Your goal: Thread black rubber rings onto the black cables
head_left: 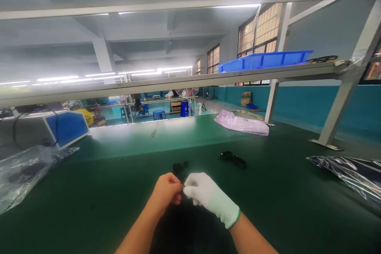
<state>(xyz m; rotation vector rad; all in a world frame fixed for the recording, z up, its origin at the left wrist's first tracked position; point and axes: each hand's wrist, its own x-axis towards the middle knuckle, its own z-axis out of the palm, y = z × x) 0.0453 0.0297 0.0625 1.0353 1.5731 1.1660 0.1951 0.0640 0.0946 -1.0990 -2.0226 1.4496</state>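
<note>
Bare and pinched closed, my left hand (168,189) is over the green table mat (104,190). Facing it, my right hand (202,190) wears a white knit glove with a green cuff, its fingertips also pinched. The fingertips of both hands nearly meet, and what lies between them is too small to make out. Just beyond them is a blurred black item (180,166), partly hidden by my hands. Further right on the mat lies a black bundle (233,159) that looks like a coiled cable.
A pinkish plastic bag (241,123) lies at the back right. Clear plastic bags (32,172) are at the left, near a blue and white box-shaped machine (65,127). A black-filled plastic bag (351,174) lies far right. Overhead, a shelf (166,84) carries a blue tray (264,62).
</note>
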